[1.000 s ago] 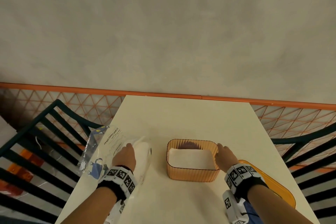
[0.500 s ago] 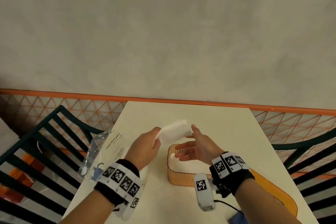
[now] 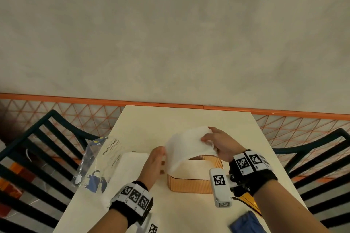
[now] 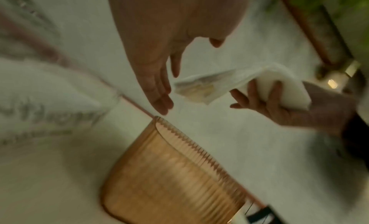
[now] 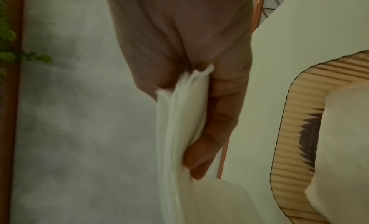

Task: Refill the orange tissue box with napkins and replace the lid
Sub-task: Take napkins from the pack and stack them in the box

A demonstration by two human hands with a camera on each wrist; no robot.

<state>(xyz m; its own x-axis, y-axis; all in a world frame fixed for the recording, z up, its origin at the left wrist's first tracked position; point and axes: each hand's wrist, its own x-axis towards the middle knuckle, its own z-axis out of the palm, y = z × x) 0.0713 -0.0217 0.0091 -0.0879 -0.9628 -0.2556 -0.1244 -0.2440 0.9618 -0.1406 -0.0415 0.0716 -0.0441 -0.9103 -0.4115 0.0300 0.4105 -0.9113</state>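
The ribbed orange tissue box (image 3: 191,183) stands open on the cream table (image 3: 180,119), with white napkins (image 5: 343,132) lying inside it. My right hand (image 3: 214,143) grips a thick stack of white napkins (image 3: 187,145) just above the box, thumb on one face and fingers on the other (image 5: 211,132). My left hand (image 3: 160,159) is at the stack's left edge with straight fingers (image 4: 159,95), holding nothing. Only a sliver of the orange lid (image 3: 250,204) shows, lying on the table under my right forearm.
A clear plastic napkin package (image 3: 113,164) with more white napkins lies left of the box. A blue object (image 3: 248,221) sits at the near right edge. Dark slatted chairs (image 3: 37,157) flank the table, and a grey wall rises behind it.
The napkin stack passed from my left hand into my right hand, which now grips it over the box. My left hand has let go and drawn back beside the stack.
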